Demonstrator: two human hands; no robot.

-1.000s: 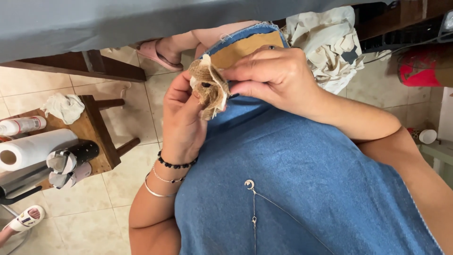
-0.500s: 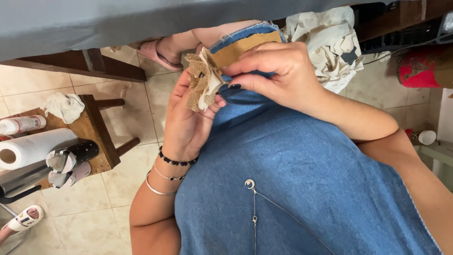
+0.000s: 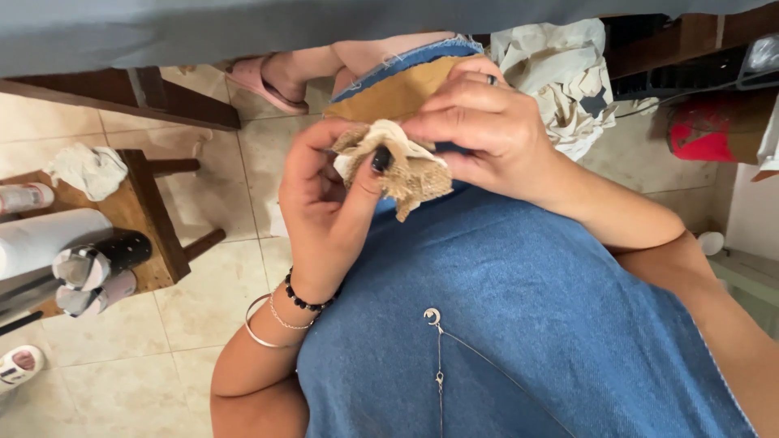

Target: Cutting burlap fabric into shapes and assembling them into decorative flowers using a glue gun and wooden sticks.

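Burlap scrap (image 3: 415,174), layered with a cream cloth piece (image 3: 381,136), is being pinched between both hands above the denim lap (image 3: 519,308). Left hand (image 3: 324,211) thumb is being pressed onto the bundle; right hand (image 3: 487,130) fingers are being closed over its top. Material is judged light, soft, fray-prone, best gripped at the gathered centre. Room is being limited by the table edge (image 3: 122,89) ahead; the wooden stool (image 3: 142,207) stands well apart.

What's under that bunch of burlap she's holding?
Under the burlap lies blue denim and a tan patch. The left hand and right hand cover its underside.
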